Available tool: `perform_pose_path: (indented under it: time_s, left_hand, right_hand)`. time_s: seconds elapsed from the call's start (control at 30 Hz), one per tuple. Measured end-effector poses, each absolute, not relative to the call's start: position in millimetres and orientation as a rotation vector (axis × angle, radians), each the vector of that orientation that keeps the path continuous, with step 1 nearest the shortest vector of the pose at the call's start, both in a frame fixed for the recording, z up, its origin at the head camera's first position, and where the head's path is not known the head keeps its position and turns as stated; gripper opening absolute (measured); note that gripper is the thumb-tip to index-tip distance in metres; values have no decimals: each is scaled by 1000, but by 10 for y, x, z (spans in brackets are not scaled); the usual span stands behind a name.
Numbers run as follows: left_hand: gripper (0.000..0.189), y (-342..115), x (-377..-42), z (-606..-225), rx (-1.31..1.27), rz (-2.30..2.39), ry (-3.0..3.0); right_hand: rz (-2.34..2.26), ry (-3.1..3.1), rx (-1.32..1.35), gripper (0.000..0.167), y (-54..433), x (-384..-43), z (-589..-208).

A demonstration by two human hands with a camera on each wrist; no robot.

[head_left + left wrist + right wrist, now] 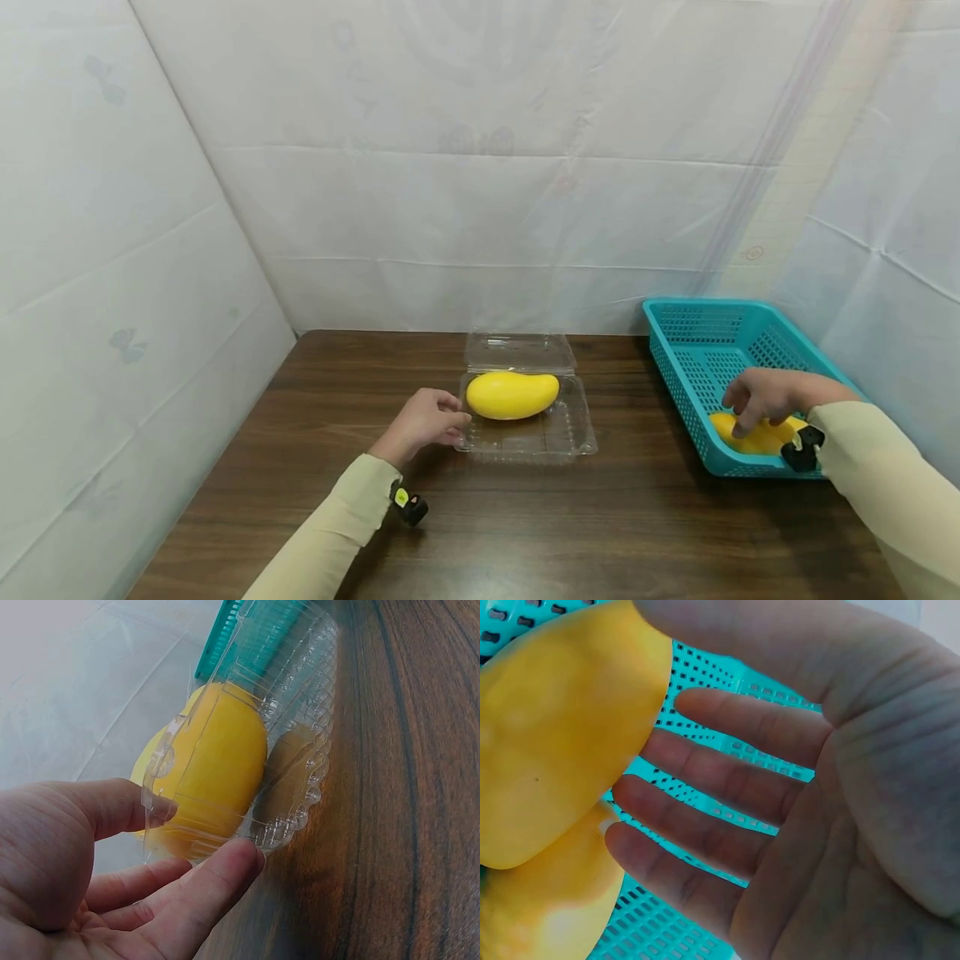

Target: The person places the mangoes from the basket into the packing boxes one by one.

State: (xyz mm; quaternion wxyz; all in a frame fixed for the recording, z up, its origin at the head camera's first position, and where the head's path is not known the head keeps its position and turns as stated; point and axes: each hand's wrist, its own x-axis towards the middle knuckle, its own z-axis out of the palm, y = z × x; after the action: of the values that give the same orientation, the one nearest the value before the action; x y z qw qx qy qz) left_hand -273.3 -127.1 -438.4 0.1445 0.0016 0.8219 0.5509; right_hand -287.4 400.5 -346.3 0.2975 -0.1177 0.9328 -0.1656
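A yellow mango [512, 395] lies in a clear plastic container [566, 429] whose lid [519, 352] is folded back. My left hand [423, 423] is at the container's left side; in the left wrist view, its thumb and fingers pinch the clear wall. On the right, my right hand [765, 393] reaches down into a teal basket [678, 398]. Two more mangoes show there in the right wrist view, an upper mango [570, 727] overlapping a lower mango [551, 907]. The right fingers are spread beside them, with the thumb at the upper one's top edge.
A dark wooden table [337, 375] carries the container and the basket. White patterned sheeting [450, 208] rises behind the table and along both sides. Black wrist cameras, such as the left wrist camera [410, 507], sit on both sleeves.
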Motion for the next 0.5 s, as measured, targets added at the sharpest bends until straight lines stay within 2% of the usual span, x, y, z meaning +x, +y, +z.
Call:
perform_pose_path:
  time_s: [0.5]
  left_hand:
    - [41, -1272, -2732, -4379, 2, 1593, 2359]
  right_hand:
    - [-492, 2406, -192, 62, 3970, -2962, -3525]
